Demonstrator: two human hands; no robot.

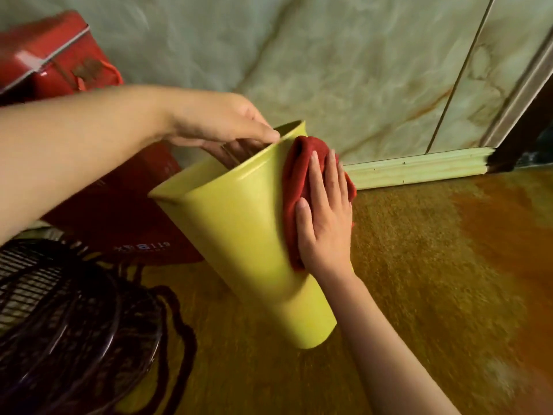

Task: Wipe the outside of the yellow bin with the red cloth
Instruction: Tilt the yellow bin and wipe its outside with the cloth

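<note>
Nearest the camera at the lower left lies a dark wire fan guard (59, 319) with a dark cord (176, 324) looping beside it on the brown floor (434, 280). Just past it the yellow bin (239, 235) is tilted, its narrow base down near the floor and its open mouth leaning up and away toward the left. The right hand (324, 217) lies flat and spread, fingers together and pointing up, pressing the red cloth (294, 166) against the bin's outer wall on its right side; the cloth is bunched, reaching from the rim down to the heel of the palm. The left hand (221, 121) comes in from the left over the top and grips the bin's rim, thumb on the outside edge and the fingers curled down inside the mouth. Behind the bin on the left sits a red box (125, 217) with small print, and farther back in the upper left corner a red case (51, 61) with a pale edge. Beyond all this stands a marbled pale wall (329, 55) with a light skirting board (419, 167) along its foot.
</note>
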